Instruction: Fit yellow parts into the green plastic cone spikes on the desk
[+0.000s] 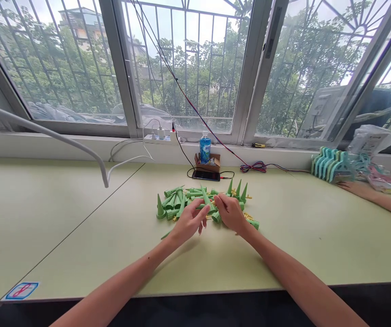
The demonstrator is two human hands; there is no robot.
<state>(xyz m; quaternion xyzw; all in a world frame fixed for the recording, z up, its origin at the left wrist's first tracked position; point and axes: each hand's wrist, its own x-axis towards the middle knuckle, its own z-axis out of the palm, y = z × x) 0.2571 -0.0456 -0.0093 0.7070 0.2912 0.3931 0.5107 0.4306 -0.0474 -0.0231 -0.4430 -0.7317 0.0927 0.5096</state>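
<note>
A green plastic cone (205, 196) with a ribbed base is in my left hand (189, 221), its tip tilted up and away from me. Close beside the cone's base, my right hand (230, 211) is closed, fingers curled; what it pinches, if anything, is hidden. Around and behind both hands lies a pile of similar green cones (172, 201), some lying down and several upright. Small yellow pieces (249, 216) are scattered among them, mostly at the right of the pile.
Behind the pile are a phone (206, 175) with a cable, a blue bottle (205, 149) in a cardboard box (217, 162) and coiled wire (254, 167). At right stand green hangers (331, 164) beside another person's hand (357, 188). A white tube (79, 141) arches in from the left.
</note>
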